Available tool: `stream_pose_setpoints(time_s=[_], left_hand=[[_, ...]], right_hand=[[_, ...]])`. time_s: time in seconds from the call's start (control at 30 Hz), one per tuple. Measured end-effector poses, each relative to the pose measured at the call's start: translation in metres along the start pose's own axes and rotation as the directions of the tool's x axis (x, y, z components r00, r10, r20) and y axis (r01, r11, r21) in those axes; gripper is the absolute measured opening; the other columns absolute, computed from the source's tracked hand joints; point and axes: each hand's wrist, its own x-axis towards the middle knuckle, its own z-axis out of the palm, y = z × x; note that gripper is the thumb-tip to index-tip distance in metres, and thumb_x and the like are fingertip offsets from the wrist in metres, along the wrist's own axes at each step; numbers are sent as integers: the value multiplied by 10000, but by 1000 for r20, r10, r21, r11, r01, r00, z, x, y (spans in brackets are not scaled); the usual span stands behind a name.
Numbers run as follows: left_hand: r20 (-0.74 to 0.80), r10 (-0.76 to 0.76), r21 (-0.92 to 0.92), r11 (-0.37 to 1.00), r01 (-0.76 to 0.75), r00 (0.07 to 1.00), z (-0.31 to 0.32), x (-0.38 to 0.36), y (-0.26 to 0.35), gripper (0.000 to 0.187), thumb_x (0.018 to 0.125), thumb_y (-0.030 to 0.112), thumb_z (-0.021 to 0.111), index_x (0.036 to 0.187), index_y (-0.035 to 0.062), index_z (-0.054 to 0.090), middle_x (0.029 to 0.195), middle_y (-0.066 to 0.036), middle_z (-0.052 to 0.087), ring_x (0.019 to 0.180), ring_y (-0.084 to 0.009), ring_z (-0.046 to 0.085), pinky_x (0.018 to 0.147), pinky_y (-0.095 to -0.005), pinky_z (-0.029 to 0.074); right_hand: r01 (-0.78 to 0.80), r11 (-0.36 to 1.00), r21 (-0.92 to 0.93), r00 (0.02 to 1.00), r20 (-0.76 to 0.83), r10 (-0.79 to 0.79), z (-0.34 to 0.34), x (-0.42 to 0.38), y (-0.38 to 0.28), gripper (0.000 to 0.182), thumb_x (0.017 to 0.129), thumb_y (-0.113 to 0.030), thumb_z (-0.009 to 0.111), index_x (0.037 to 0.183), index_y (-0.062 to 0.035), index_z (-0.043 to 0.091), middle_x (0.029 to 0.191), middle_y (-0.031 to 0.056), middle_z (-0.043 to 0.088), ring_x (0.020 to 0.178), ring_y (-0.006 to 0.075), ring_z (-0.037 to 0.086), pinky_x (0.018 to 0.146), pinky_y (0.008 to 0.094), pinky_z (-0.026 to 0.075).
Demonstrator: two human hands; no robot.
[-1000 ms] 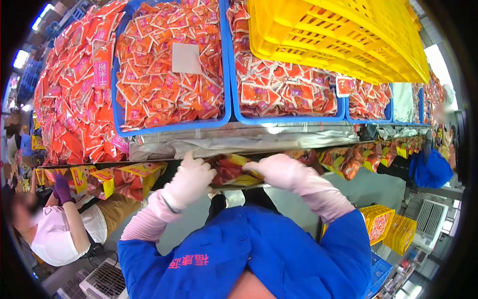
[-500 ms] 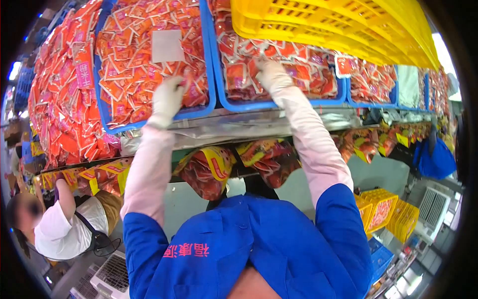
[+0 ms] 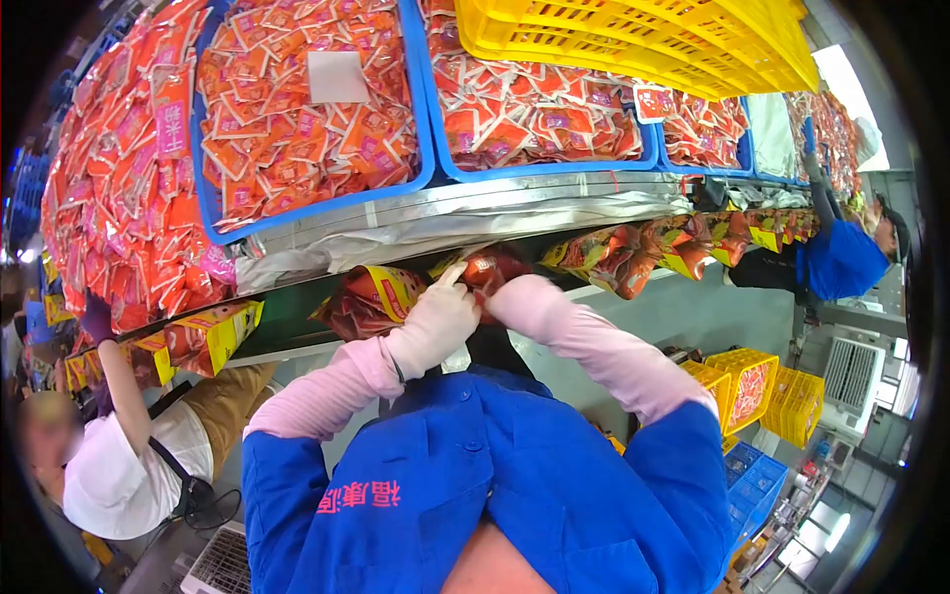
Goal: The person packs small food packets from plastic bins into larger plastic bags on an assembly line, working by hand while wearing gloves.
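My left hand (image 3: 443,317), in a white glove, is closed at the near edge of a red and yellow printed plastic bag (image 3: 493,269) on the green conveyor. At the mouth of the same bag is my right hand (image 3: 498,300); its fingers are hidden by the bag and the pink sleeve. Just left of them stands another printed bag (image 3: 371,300) with red packets inside. Beyond the conveyor, a blue tub (image 3: 427,163) holds orange-red sachets, and a second blue tub (image 3: 554,170) beside it holds red and white packets.
A yellow crate (image 3: 643,45) overhangs the tubs at the back. Red packets (image 3: 109,188) are heaped at far left. More bags (image 3: 614,259) line the conveyor to the right. A co-worker in white (image 3: 129,475) is at left, another in blue (image 3: 841,267) at right.
Both hands have come back from over the two tubs to one bag on the conveyor. The bags on the belt have shifted, and the co-worker at left has reached to the conveyor.
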Motion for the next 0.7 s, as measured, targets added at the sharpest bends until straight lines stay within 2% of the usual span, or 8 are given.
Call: stream_pose_setpoints(time_s=[0.23,0.27,0.3,0.37,0.43,0.5,0.57,0.7], left_hand=[[86,42,-123,992,-31,995,-43,-5,-18,50,735,158,671,728,109,665,711,-64,646,784,-249,661,1083,-447,425],[55,-39,-306,950,55,998,-55,1,-26,91,719,169,727,745,99,674,742,-79,657,796,-283,654,984,-448,464],[-101,-206,-507,852,128,973,-78,10,-43,90,734,157,742,761,99,679,768,-90,660,809,-312,647,849,-452,494],[-140,-452,-357,853,381,881,-93,27,-99,43,780,114,696,816,90,692,813,-125,666,820,-339,649,727,-446,518],[-57,-693,-261,705,660,718,-62,44,-177,168,822,209,724,929,85,687,860,-130,667,858,-353,667,774,-466,530],[-11,-739,250,650,718,673,-27,71,-233,475,812,315,788,1209,113,620,1109,-114,678,959,-347,691,831,-472,565],[62,-853,290,513,808,519,14,84,-270,413,825,299,769,1170,108,645,1080,-149,701,1018,-324,702,838,-474,565],[164,-847,3,513,858,506,13,59,-273,267,898,196,624,1147,156,714,1050,-155,734,986,-365,698,860,-487,548]], right_hand=[[-170,953,249,924,377,66,6,108,-20,266,858,-297,684,1048,-136,778,1124,138,745,1055,293,717,898,441,558],[-65,928,367,928,363,-79,-11,87,-12,280,866,-291,683,1083,-135,767,1166,150,728,1081,326,697,928,446,541],[164,832,531,977,28,-211,6,81,2,265,867,-241,653,1069,-108,762,1131,188,719,1062,350,687,927,449,534],[252,884,393,968,-95,-234,-113,27,32,233,825,-189,620,998,-97,747,942,192,714,930,358,700,844,466,551],[46,924,380,963,-261,60,-150,52,91,229,859,-159,578,1029,-85,712,970,185,717,930,385,685,836,469,550],[-174,940,294,901,-337,273,-145,118,159,276,864,-166,652,1131,-104,689,1047,180,721,1002,376,688,840,456,551],[-228,973,-45,969,90,232,-116,194,206,461,890,-204,665,1322,-65,586,1163,242,697,1063,352,696,876,451,554],[-434,883,178,869,-177,462,-70,227,192,438,877,-164,672,1293,-44,604,1176,217,707,1069,338,705,907,442,559]])
